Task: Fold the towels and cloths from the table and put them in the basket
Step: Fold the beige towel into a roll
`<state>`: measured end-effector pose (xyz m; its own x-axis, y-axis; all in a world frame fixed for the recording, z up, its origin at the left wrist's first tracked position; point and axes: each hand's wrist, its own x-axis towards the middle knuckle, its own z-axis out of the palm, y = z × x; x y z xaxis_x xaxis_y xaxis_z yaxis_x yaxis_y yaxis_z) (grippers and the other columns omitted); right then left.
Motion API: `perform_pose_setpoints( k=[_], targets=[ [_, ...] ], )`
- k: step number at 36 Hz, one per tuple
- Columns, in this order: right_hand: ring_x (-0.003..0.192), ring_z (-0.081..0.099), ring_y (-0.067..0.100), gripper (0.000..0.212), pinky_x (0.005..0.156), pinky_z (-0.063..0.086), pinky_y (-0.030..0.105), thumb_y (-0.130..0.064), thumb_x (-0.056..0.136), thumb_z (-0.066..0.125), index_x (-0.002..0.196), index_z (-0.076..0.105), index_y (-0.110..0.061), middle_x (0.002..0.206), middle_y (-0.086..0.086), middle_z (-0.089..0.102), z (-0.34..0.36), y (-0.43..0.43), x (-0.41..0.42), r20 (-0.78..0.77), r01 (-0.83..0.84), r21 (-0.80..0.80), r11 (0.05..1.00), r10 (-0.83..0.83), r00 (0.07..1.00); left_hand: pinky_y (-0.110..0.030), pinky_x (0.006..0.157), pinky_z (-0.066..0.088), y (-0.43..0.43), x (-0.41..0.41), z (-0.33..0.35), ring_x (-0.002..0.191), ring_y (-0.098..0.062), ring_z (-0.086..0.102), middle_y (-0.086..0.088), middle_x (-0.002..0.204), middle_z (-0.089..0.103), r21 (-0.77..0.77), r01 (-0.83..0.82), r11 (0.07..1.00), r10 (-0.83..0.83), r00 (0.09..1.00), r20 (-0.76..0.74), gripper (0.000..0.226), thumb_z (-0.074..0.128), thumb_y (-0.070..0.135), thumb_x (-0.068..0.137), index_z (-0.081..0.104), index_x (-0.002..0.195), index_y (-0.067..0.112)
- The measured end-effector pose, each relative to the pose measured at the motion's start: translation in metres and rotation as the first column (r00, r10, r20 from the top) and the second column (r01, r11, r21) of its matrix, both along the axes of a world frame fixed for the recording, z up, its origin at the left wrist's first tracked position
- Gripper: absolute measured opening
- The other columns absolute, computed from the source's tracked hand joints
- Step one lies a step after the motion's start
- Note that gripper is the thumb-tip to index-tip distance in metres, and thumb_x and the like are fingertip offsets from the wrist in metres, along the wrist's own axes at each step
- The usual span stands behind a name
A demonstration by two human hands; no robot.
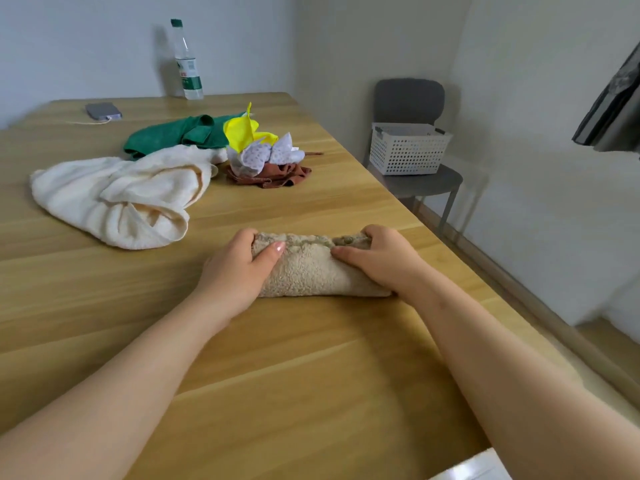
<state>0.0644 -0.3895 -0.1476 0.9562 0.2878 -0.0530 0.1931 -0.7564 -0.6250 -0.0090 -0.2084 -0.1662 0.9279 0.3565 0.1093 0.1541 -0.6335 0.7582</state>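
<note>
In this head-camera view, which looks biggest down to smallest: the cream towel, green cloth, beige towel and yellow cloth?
1. cream towel, plainly largest.
2. beige towel and green cloth: about alike; the beige one is nearer the camera, so I won't rank them.
3. yellow cloth, smallest.
</note>
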Motion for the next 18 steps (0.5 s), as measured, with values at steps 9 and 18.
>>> perform_pose_setpoints(
  k=[9, 18],
  targets=[
    [0.073, 0.052, 0.016, 0.022, 0.061, 0.04, 0.028, -0.029, 0.088, 0.063, 0.08, 0.048, -0.016, 0.081, 0.002, 0.054, 0.027, -0.015, 0.061, -0.337, 0.089, 0.358, 0.93, 0.04, 0.941, -0.028, 0.076, 0.048, -0.025, 0.095, 0.032, 0.094, -0.011, 0.059, 0.002, 0.105, 0.062, -0.58, -0.067, 0.812, 0.099, 0.995, 0.024, 0.012, 0.061, 0.028, 0.089, 0.054, 0.098, 0.025],
    [0.072, 0.062, 0.017, 0.023, 0.061, 0.05, 0.031, -0.01, 0.084, 0.068, 0.101, 0.054, -0.013, 0.09, 0.005, 0.064, 0.112, -0.055, 0.061, -0.65, 0.576, 0.597, 0.559, -0.084, 0.756, -0.037, 0.073, 0.051, -0.066, 0.123, 0.12, 0.096, -0.021, 0.061, -0.002, 0.108, 0.063, -0.868, -0.211, 0.449, 0.069, 0.977, -0.202, 0.025, 0.068, 0.021, 0.083, 0.055, 0.104, 0.025]
  ],
)
